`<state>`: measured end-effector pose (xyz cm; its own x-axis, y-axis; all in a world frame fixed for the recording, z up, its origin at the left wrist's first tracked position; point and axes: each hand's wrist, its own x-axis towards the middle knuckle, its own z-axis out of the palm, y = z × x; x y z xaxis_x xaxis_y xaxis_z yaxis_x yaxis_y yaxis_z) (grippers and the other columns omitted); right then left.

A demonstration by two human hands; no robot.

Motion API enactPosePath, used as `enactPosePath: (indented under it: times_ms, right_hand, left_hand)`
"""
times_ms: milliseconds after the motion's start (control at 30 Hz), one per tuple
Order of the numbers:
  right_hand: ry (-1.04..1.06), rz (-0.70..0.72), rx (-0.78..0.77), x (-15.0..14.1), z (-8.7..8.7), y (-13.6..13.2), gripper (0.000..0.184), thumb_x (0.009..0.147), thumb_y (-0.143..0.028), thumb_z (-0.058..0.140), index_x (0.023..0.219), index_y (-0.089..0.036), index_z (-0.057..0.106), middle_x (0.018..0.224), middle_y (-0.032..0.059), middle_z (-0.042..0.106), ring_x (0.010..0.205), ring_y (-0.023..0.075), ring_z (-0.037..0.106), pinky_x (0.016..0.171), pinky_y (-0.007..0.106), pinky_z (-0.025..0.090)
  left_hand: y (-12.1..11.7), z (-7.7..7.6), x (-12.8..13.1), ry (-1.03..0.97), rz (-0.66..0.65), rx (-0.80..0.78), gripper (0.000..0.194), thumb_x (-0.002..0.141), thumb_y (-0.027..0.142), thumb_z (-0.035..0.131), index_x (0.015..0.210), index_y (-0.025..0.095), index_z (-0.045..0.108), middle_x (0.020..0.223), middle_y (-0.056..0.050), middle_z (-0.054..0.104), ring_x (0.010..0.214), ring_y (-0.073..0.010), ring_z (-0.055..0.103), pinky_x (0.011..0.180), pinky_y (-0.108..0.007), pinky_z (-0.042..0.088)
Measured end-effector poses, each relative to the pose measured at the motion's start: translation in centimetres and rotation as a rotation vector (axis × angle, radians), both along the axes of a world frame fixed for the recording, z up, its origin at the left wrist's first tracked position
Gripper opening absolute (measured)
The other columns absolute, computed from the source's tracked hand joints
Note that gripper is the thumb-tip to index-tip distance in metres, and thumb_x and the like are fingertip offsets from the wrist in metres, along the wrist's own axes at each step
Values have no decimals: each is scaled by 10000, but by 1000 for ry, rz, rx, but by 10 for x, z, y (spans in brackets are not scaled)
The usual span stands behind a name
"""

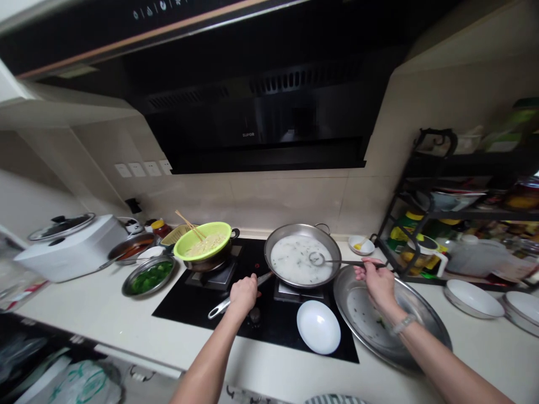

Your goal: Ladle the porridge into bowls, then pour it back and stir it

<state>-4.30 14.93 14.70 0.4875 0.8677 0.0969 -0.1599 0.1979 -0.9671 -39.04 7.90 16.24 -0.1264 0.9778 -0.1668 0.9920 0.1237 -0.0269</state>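
Note:
My left hand (245, 294) is closed round the long metal handle of a wok (269, 235) on the right burner. White, cloudy liquid (295, 255) with dark bits fills much of the wok. In my right hand (376, 283) is the dark handle of a ladle (316, 258), whose bowl rests at the surface of the liquid. Below my right forearm lies a large oval metal tray (421, 314) with a little liquid and some green scraps. An empty white bowl (319, 327) sits on the black cooktop in front of the wok.
On the left burner, a green basin (181, 247) of pale food with chopsticks (189, 224) tops a pot. Further left are a dish of greens (149, 279) and a pan of red sauce (132, 247). A black rack (400, 224) stands right; the range hood (269, 112) overhangs everything.

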Motion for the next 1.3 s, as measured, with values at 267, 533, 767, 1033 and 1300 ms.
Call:
enactPosePath:
  times_ms: [267, 533, 767, 1033, 1300]
  right_hand:
    - [-20, -28, -9, 3, 4, -1, 256, 664, -383, 699, 821, -216, 585, 510, 4, 612, 514, 222, 648, 398, 283, 494]
    - [-9, 7, -30, 6, 2, -2, 219, 639, -369, 678, 783, -241, 574, 507, 14, 610, 472, 226, 620, 372, 303, 468]
    - [12, 77, -39, 12, -2, 2, 268, 641, -402, 698, 817, -241, 575, 529, 21, 621, 525, 238, 639, 399, 308, 478]
    - [58, 154, -31, 22, -10, 13, 336, 662, -445, 732, 853, -216, 577, 522, -3, 608, 507, 216, 624, 392, 280, 462]
    - [14, 85, -19, 18, -4, 7, 290, 678, -445, 703, 836, -227, 595, 540, 23, 614, 525, 233, 630, 381, 300, 470]
  left_hand:
    - [0, -3, -1, -5, -13, 9, 421, 849, 286, 632, 1232, 134, 546, 1084, -176, 704, 1004, -302, 687, 816, -374, 513]
    - [1, -6, -2, 14, -2, 18, 410, 842, 282, 640, 1214, 134, 553, 1054, -166, 715, 986, -303, 694, 802, -371, 520]
    - [1, -11, -5, 58, 10, 9, 382, 870, 323, 600, 1209, 156, 543, 1030, -162, 713, 984, -299, 692, 795, -368, 519]
    - [-1, -9, -6, 118, 42, -38, 364, 872, 336, 569, 1202, 190, 525, 1048, -126, 711, 1008, -287, 679, 786, -350, 514]
    - [0, -7, -5, 101, 36, -39, 390, 869, 362, 591, 1205, 175, 526, 1060, -143, 706, 1000, -301, 682, 799, -366, 514]
